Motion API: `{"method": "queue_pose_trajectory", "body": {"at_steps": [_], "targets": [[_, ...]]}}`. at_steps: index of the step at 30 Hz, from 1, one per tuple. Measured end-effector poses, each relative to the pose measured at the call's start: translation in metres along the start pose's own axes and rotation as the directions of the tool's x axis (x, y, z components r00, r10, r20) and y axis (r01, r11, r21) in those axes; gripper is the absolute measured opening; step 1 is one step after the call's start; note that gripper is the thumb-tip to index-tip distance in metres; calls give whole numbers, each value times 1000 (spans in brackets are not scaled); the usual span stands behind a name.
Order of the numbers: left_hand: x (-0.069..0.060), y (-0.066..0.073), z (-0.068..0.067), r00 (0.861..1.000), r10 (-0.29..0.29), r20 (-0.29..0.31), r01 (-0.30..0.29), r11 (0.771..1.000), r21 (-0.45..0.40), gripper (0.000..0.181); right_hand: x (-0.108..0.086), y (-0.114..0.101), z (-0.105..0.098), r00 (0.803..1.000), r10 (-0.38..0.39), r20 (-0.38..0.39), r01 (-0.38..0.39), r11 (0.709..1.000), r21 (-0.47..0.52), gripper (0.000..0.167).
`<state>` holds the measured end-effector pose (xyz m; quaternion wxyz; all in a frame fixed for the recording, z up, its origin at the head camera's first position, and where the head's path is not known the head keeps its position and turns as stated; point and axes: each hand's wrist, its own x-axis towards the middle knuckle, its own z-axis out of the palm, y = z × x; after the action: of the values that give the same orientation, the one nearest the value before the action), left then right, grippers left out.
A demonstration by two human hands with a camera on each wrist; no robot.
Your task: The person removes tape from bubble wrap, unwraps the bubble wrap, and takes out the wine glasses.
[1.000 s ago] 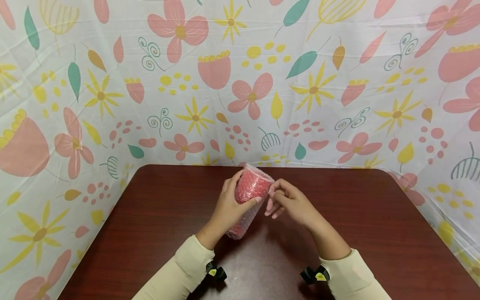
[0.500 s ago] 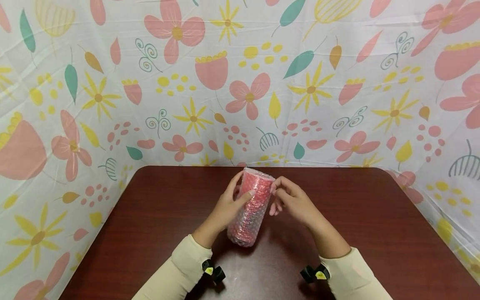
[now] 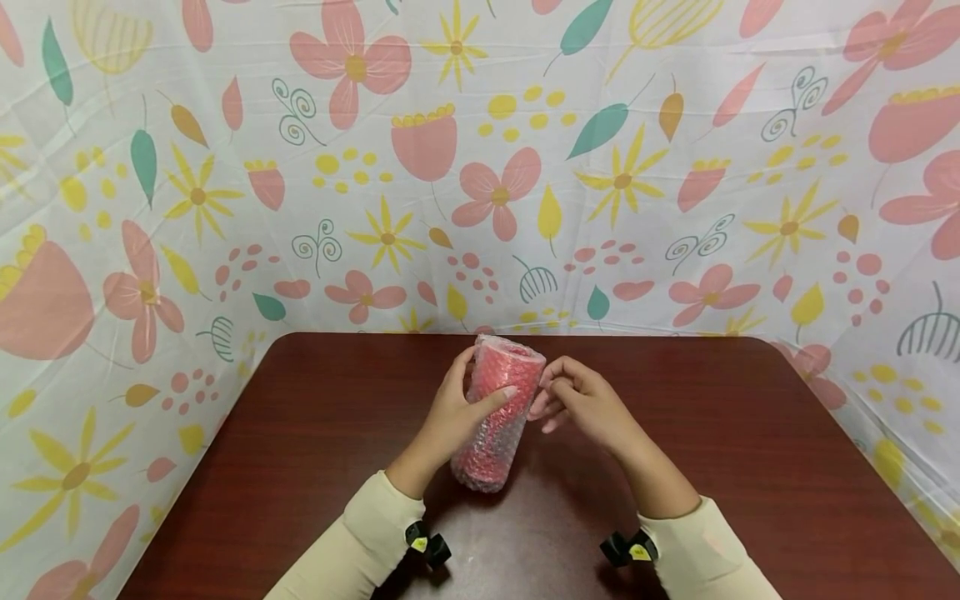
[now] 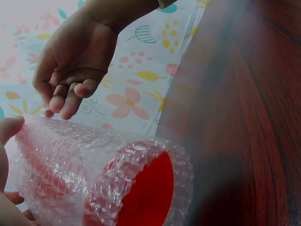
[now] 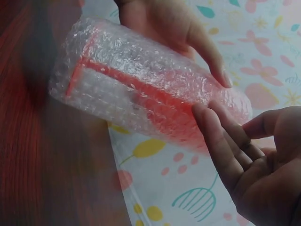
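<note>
A red cylinder wrapped in clear bubble wrap (image 3: 501,417) is held tilted above the table. My left hand (image 3: 457,412) grips its left side, thumb across the front and the other fingers mostly hidden behind. One end, with a flat red face (image 4: 153,190) inside the wrap's rim, is toward the left wrist camera. My right hand (image 3: 585,404) hovers by the upper right side, fingers loosely bent, fingertips at or very near the wrap. In the right wrist view, that hand's fingers (image 5: 218,141) overlap the wrapped cylinder; whether they pinch any film is unclear.
A dark reddish-brown table (image 3: 337,392) lies beneath. A white cloth with flowers and leaves (image 3: 502,192) rises behind it and at both sides. Black wrist cameras (image 3: 429,546) sit at the cream sleeves (image 3: 360,529).
My left hand has turned the wrapped cylinder, so its side faces the head camera more and its lower end has swung slightly down. My right hand has stayed close to its upper right edge.
</note>
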<state>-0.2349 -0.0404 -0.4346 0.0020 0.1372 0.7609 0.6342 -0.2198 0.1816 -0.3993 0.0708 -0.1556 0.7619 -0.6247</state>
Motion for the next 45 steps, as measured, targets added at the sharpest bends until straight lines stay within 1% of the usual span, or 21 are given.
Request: {"method": "queue_pose_trajectory", "body": {"at_steps": [4, 7, 11, 13, 16, 22, 27, 30, 34, 40, 45], "targets": [[0, -1, 0, 1000, 13, -21, -12, 1000, 25, 84, 0, 1, 1, 1000, 2, 9, -1, 1000, -20, 19], [-1, -1, 0, 1000, 12, -27, -11, 999, 32, 85, 1, 2, 1, 1000, 0, 8, 0, 999, -35, 23], [-2, 1, 0, 1000, -4, 2, 4, 999, 36, 84, 1, 2, 0, 1000, -4, 11, 5, 999, -47, 29], [-2, 2, 0, 1000, -16, 25, 15, 999, 35, 84, 1, 2, -1, 1000, -5, 13, 5, 999, -48, 28], [-2, 2, 0, 999, -24, 39, 23, 999, 36, 84, 1, 3, -1, 1000, -6, 13, 6, 998, -56, 24], [-2, 2, -1, 1000, -2, 21, 1, 1000, 27, 84, 3, 6, -2, 1000, -4, -9, 3, 996, -89, 20], [-2, 2, 0, 1000, 15, 16, -16, 999, 34, 84, 2, 5, 0, 999, 18, -30, -21, 994, -106, 18], [-2, 2, 1, 1000, 31, 2, -31, 998, 45, 84, 2, 4, 2, 998, 26, -49, -32, 991, -130, 18], [-3, 2, 3, 998, 60, -36, -57, 994, 97, 86, 0, 3, 5, 997, 30, -77, -44, 984, -175, 18], [-6, 3, 6, 992, 100, -82, -80, 973, 215, 90, -2, 2, 7, 995, 38, -95, -58, 975, -216, 19], [-7, 4, 7, 989, 110, -100, -82, 965, 248, 92, -2, 1, 8, 995, 33, -96, -54, 971, -231, 19]]}}
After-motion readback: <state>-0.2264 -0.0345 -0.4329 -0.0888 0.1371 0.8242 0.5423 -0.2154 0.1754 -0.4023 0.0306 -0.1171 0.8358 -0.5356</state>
